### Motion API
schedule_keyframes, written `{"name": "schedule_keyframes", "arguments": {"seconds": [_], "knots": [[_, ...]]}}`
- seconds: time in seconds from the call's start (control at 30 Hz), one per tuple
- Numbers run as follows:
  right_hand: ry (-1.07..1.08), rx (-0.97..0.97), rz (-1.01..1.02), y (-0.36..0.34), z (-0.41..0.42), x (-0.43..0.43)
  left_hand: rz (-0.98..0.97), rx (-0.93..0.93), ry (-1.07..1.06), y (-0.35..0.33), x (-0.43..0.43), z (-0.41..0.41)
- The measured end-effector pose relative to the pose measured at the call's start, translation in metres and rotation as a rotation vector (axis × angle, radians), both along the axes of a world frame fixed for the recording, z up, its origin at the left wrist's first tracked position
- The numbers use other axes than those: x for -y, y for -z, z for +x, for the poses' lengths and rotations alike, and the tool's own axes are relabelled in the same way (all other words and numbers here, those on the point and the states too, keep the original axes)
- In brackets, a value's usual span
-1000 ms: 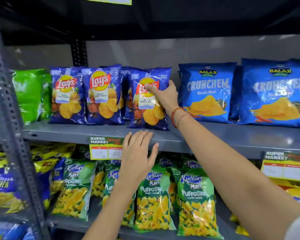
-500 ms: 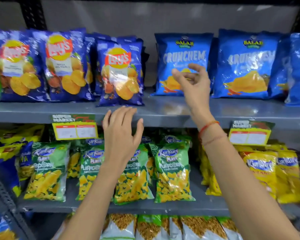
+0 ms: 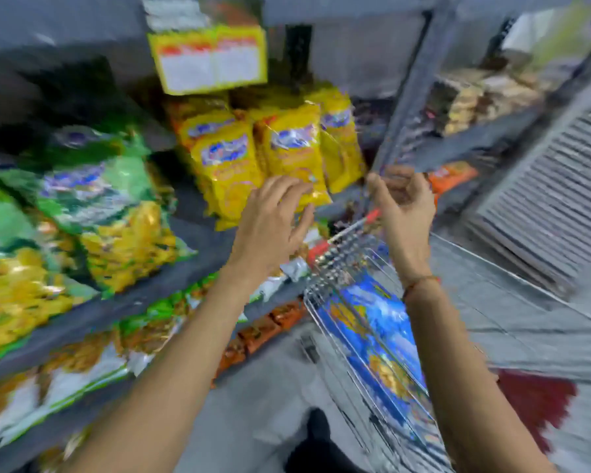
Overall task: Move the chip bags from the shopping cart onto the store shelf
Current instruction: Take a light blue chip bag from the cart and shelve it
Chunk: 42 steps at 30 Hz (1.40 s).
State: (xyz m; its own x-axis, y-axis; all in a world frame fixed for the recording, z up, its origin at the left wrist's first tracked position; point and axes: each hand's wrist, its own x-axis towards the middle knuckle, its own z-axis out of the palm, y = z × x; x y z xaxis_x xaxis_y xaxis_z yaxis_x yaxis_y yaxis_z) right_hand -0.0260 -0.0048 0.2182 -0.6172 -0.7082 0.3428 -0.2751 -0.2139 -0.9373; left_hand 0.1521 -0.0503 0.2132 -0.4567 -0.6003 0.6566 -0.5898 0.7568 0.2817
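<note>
The frame is blurred by motion. A wire shopping cart [image 3: 342, 257] stands at lower right with a blue chip bag [image 3: 376, 336] lying inside it. My left hand [image 3: 273, 220] hovers open, fingers spread, in front of yellow snack bags [image 3: 287, 155] on the grey store shelf [image 3: 157, 288], touching nothing that I can make out. My right hand [image 3: 403, 206] is above the cart's front edge, fingers loosely curled and apart, holding nothing. A red thread band sits on my right wrist.
Green and yellow snack bags [image 3: 93, 213] fill the shelf at left, white and orange bags lie on lower shelves. A yellow price tag [image 3: 212, 59] hangs above. A grey upright post [image 3: 403, 107] divides the shelving. A slatted grey panel [image 3: 553, 199] stands right.
My view has swung down and right, from the upper shelf with the blue bags to the lower shelves and cart. Both empty hands have dropped toward the cart.
</note>
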Motion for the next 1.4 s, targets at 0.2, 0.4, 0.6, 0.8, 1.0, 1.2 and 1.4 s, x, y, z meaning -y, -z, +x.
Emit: {"name": "schedule_keyframes", "arguments": {"seconds": [0.2,0.4,0.6,0.8,1.0,1.2,1.4], "knots": [[0.156,0.021,0.495,0.135,-0.095,-0.04,0.392,0.152,0.159,0.096,0.003,-0.093],[0.232,0.279,0.924,0.251,-0.148,-0.078,0.763,0.289,0.233,0.182,0.004,-0.17],[0.228,0.776,0.979,0.336,-0.15,-0.083,1.036,0.664,0.213,0.271,0.031,-0.224],[0.248,1.041,0.806,0.391,-0.14,-0.054,1.167,0.704,-0.046,0.343,0.07,-0.259],[0.415,1.059,0.651,0.415,-0.139,-0.027,1.425,0.618,-0.125,0.4,0.075,-0.256],[0.483,1.07,0.654,0.421,-0.14,-0.025,1.559,0.547,-0.156,0.402,0.075,-0.252],[0.35,1.063,0.656,0.387,-0.165,-0.042,1.67,0.499,-0.163,0.375,0.074,-0.25]]}}
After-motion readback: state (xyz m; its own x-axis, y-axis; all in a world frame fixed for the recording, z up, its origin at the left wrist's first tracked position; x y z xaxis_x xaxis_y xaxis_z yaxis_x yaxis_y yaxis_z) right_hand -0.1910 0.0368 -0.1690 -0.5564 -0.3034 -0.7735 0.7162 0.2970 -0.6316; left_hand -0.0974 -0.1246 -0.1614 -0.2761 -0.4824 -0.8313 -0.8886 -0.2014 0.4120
